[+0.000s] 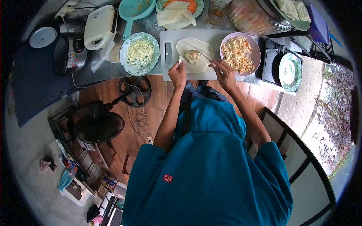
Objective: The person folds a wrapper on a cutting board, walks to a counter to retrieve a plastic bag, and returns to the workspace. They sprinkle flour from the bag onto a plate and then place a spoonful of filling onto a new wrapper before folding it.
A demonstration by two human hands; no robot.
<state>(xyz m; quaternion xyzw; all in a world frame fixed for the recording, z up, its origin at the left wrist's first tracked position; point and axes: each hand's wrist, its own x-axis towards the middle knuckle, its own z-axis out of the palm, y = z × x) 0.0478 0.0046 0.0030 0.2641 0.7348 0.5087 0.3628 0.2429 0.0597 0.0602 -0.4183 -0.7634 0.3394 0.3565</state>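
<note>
A round, thin wrapper [205, 47] lies on the white cutting board [171, 35], with a mound of filling [192, 57] on its left part. My left hand [177, 76] pinches the wrapper's near-left edge, which is slightly lifted. In my right hand [225, 75] is a spoon [204, 56], its bowl end at the filling. A pink bowl [257, 56] of chopped, orange-flecked filling stands on the right end of the board. Left of the board sits a patterned plate [123, 62] of shredded pale vegetable.
At the back are a green colander [130, 15], a plate with more wrappers [176, 17] and a glass [218, 13]. A sandwich maker [100, 28] and rice cooker [73, 56] stand left. At right, a green-rimmed plate [289, 73] rests on a stove. A fan [98, 122] stands on the floor.
</note>
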